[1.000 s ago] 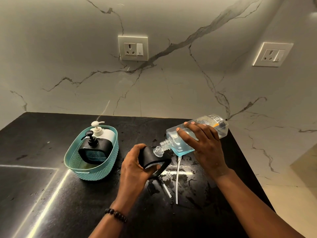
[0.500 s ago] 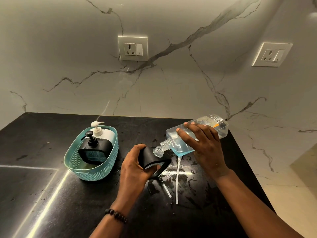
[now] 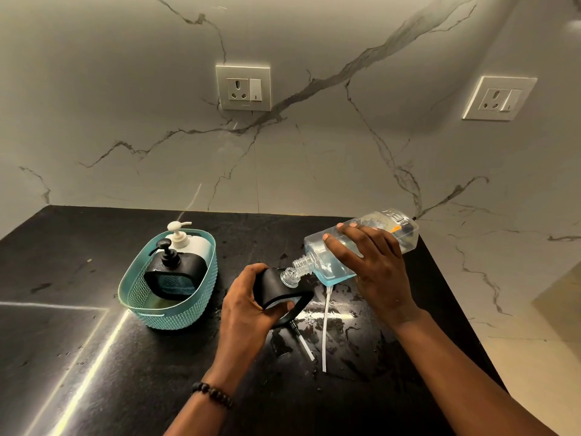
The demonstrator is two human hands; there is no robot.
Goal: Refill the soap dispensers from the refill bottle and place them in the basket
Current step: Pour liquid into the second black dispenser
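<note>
My right hand [image 3: 374, 265] grips a clear refill bottle [image 3: 399, 229] of pale blue liquid, tipped down to the left. Its threaded neck meets the clear mouth of a black soap dispenser [image 3: 276, 286], which my left hand [image 3: 248, 306] holds tilted above the counter. A teal basket [image 3: 166, 313] stands to the left. Inside it are a black dispenser [image 3: 176, 269] with its pump on and, behind it, a white dispenser [image 3: 191, 243] with a white pump.
Two loose pump tubes lie on the wet black counter [image 3: 94, 357]: a white one [image 3: 325, 328] and a shorter one with a black end [image 3: 303, 339]. Marble walls with two sockets [image 3: 243, 88] [image 3: 498, 98] rise behind. The counter's right edge drops to the floor.
</note>
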